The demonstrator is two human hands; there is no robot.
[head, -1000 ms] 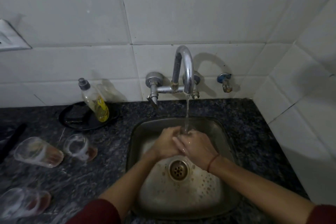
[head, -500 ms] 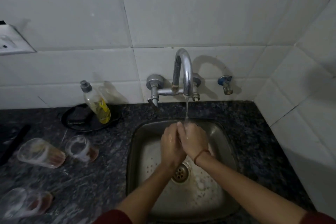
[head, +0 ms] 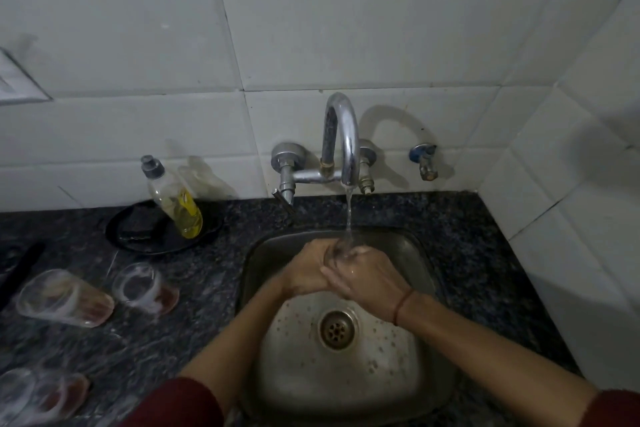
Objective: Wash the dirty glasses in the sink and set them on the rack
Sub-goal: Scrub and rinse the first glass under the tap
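Both hands meet under the running tap point(head: 341, 139), above the sink point(head: 349, 378). The left hand point(head: 310, 269) is curled into a loose fist and the right hand point(head: 369, 276) is wrapped over it, pressed close; no glass shows between them. Three dirty glasses point(head: 65, 298) lie on their sides on the tabletop point(head: 207, 315) left of the sink, two near each other and the third nearer the person. A soap bottle point(head: 176, 201) stands on a black plate point(head: 138, 243).

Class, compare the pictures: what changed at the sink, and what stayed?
The hands, upright palm to palm half a second ago, have turned flat: the right hand lies across the left hand under the stream. The tap keeps running; three glasses stay lying on the counter.
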